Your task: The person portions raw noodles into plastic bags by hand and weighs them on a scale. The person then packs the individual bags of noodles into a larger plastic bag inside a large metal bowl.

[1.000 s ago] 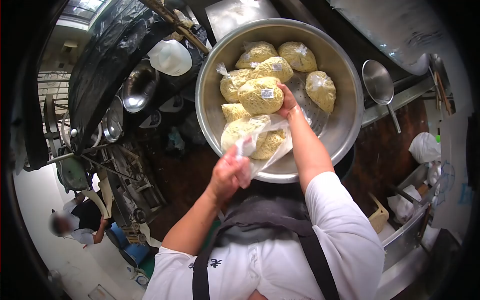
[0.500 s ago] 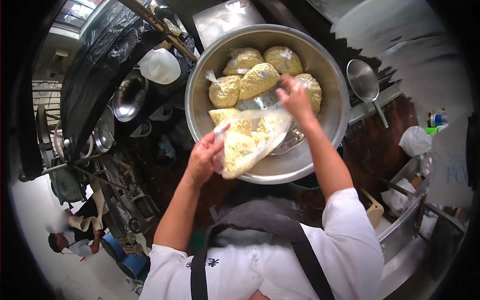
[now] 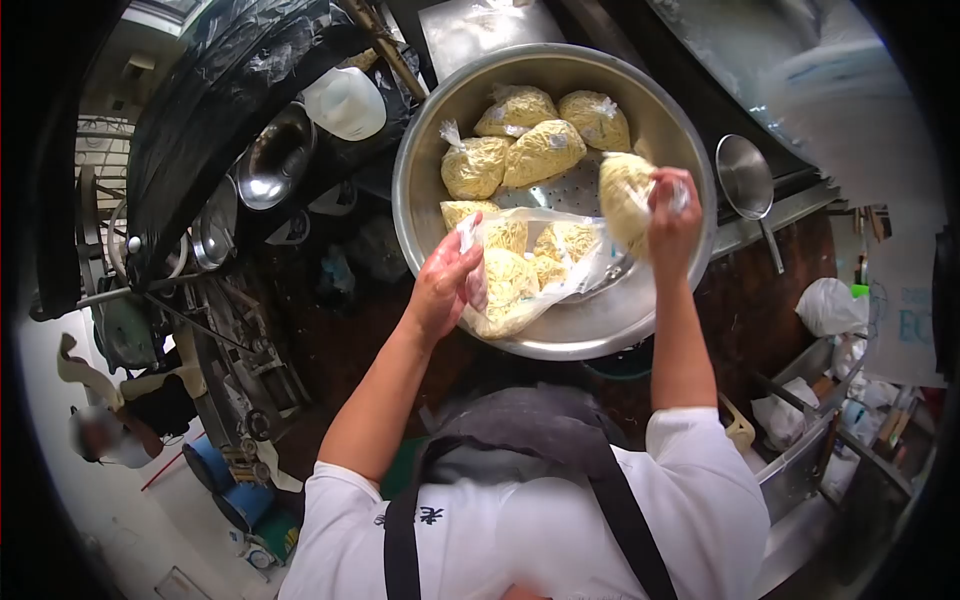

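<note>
A large open clear plastic bag [image 3: 515, 290] with several yellow noodle-like bundles in it hangs over the near part of a wide metal basin [image 3: 590, 350]. Its left edge is gripped by my left hand [image 3: 445, 285]. My right hand [image 3: 675, 215] holds a smaller filled bag [image 3: 626, 200] by its gathered end, above the basin's right side. Several more filled bags, among them one at the centre [image 3: 545, 153] and one at the left [image 3: 474, 167], lie in the basin, whose bottom shows small holes.
A metal strainer [image 3: 745, 178] lies right of the basin. White jug [image 3: 345, 103] and metal bowls [image 3: 275, 160] stand at the left, near black plastic sheeting. A person [image 3: 110, 435] is at the far left. A metal rack with bags is at the lower right.
My right hand has closed on the smaller bag at the basin's right side and lifted it. The large bag, still in my left hand, is spread wider. The view has shifted slightly.
</note>
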### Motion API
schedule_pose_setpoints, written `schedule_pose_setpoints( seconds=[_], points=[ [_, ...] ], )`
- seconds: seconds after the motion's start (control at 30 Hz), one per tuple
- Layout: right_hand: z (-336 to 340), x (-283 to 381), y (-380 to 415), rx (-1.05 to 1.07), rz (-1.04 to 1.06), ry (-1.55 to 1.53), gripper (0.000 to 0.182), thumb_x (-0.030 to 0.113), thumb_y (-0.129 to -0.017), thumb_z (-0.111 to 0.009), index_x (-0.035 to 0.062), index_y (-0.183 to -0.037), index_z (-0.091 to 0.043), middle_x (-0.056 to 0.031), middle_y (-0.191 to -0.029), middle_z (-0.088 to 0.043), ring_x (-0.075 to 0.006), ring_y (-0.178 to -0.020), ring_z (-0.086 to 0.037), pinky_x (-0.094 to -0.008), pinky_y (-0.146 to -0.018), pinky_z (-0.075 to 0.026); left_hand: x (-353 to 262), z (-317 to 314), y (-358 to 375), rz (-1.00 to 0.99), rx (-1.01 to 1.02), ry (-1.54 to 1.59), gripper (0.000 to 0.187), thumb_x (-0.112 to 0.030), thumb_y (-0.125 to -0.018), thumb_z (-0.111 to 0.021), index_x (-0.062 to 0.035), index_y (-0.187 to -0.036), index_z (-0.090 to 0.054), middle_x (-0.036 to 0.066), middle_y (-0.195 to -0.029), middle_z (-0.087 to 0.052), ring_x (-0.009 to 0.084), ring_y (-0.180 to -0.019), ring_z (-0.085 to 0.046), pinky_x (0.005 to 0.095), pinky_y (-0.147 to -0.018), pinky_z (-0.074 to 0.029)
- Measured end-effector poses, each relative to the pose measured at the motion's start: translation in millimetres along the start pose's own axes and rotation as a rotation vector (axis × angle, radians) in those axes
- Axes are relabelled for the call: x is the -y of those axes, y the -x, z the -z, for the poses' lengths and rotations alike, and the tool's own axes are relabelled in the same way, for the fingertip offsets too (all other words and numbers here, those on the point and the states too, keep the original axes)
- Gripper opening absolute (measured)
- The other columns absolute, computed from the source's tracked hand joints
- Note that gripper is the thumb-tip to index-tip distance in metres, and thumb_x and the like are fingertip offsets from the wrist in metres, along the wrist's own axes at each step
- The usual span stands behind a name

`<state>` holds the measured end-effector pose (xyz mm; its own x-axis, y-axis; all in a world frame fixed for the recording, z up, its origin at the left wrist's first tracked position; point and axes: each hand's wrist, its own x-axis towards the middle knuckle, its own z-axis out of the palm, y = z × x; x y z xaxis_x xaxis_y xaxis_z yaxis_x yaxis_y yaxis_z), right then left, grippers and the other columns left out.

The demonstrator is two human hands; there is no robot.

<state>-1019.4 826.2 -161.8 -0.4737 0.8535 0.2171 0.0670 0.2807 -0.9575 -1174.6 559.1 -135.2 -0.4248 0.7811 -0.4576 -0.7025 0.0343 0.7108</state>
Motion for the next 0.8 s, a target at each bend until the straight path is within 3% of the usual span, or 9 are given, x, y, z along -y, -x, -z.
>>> schedule_pose_setpoints(
  seconds=[0.17,0.23,0.37,0.43,0.47,0.53,0.63,0.77,0.8],
  points=[
    [-51.0,23.9,80.9,0.478,0.407,-0.101,0.033,0.019,-0.079,-0.077,0.0065,-0.107,-0.064,-0.0109,-0.098,-0.068,-0.0272,-0.090,-0.065,-0.0372,-0.084,-0.050,-18.5,-6.9,-6.9,-0.063,0.135,-0.027,0.059,-0.029,-0.099,-0.055,-0.0061,-0.148,-0.033,-0.003,-0.058,-0.040,0.0094,-0.044,-0.038,0.0257,-0.044,-0.036],
    [-80.6,11.7,87.9,0.786,0.297,0.458,0.057,0.023,-0.076,-0.079,0.0078,-0.127,-0.057,-0.0179,-0.138,-0.051,-0.0345,-0.130,-0.046,-0.0480,-0.107,-0.037,-16.5,-7.6,5.2,-0.030,0.121,-0.116,0.057,-0.029,-0.099,-0.056,-0.0056,-0.147,-0.036,-0.004,-0.056,-0.040,0.0076,-0.042,-0.035,0.0231,-0.042,-0.032],
    [-46.7,-4.7,85.4,0.413,0.282,0.870,0.095,0.035,-0.075,-0.079,0.0104,-0.152,-0.029,-0.0189,-0.157,-0.021,-0.0366,-0.147,-0.016,-0.0597,-0.117,-0.010,-4.3,22.5,26.1,-0.031,0.014,-0.047,0.044,-0.024,-0.099,-0.056,-0.0036,-0.137,-0.045,-0.007,-0.056,-0.037,0.0047,-0.042,-0.033,0.0209,-0.039,-0.028],
    [-31.3,-66.5,93.1,0.254,-0.023,1.100,0.089,0.026,-0.079,-0.075,0.0033,-0.150,-0.027,-0.0217,-0.153,-0.030,-0.0364,-0.143,-0.027,-0.0576,-0.114,-0.019,-3.9,39.3,26.3,-0.022,0.019,0.132,0.034,-0.020,-0.099,-0.056,-0.0038,-0.128,-0.050,-0.009,-0.056,-0.036,0.0037,-0.041,-0.031,0.0207,-0.039,-0.027],
    [-17.2,-102.6,93.2,0.261,-0.177,0.998,0.060,0.020,-0.083,-0.068,0.0005,-0.136,-0.048,-0.0215,-0.130,-0.056,-0.0346,-0.123,-0.051,-0.0523,-0.104,-0.036,-0.5,39.8,24.2,-0.024,-0.005,0.135,0.025,-0.019,-0.098,-0.056,-0.0051,-0.119,-0.052,-0.010,-0.056,-0.032,0.0026,-0.041,-0.028,0.0195,-0.037,-0.023],
    [14.1,-173.8,94.3,0.306,-0.528,0.412,0.022,0.022,-0.091,-0.058,0.0027,-0.102,-0.064,-0.0168,-0.083,-0.069,-0.0264,-0.079,-0.065,-0.0374,-0.074,-0.051,5.3,33.9,18.7,0.032,0.025,0.081,0.026,-0.018,-0.098,-0.056,-0.0044,-0.120,-0.052,-0.010,-0.056,-0.032,0.0025,-0.040,-0.028,0.0197,-0.037,-0.023],
    [22.0,-161.4,87.3,0.009,-0.558,-0.096,0.025,0.026,-0.092,-0.060,0.0036,-0.103,-0.063,-0.0190,-0.085,-0.068,-0.0225,-0.075,-0.065,-0.0349,-0.071,-0.051,4.4,2.5,9.9,0.099,0.098,0.022,0.028,-0.015,-0.097,-0.057,-0.0032,-0.122,-0.053,-0.010,-0.056,-0.034,0.0023,-0.040,-0.026,0.0205,-0.037,-0.021],
    [-7.0,-170.5,87.0,0.185,-0.377,0.724,0.021,0.021,-0.095,-0.058,0.0013,-0.097,-0.062,-0.0093,-0.090,-0.069,-0.0170,-0.079,-0.063,-0.0297,-0.078,-0.048,6.1,-21.9,-0.1,0.100,0.124,-0.044,0.034,-0.013,-0.095,-0.060,-0.0009,-0.125,-0.052,-0.009,-0.056,-0.037,0.0023,-0.040,-0.028,0.0209,-0.038,-0.021],
    [-2.9,-181.6,91.0,0.213,-0.423,0.581,0.020,0.022,-0.095,-0.056,0.0024,-0.096,-0.062,-0.0097,-0.091,-0.069,-0.0185,-0.079,-0.063,-0.0306,-0.079,-0.048,3.8,-18.8,2.7,0.108,0.112,-0.056,0.035,-0.013,-0.094,-0.061,-0.0005,-0.125,-0.052,-0.009,-0.057,-0.040,0.0025,-0.041,-0.031,0.0209,-0.039,-0.023]
  ],
)
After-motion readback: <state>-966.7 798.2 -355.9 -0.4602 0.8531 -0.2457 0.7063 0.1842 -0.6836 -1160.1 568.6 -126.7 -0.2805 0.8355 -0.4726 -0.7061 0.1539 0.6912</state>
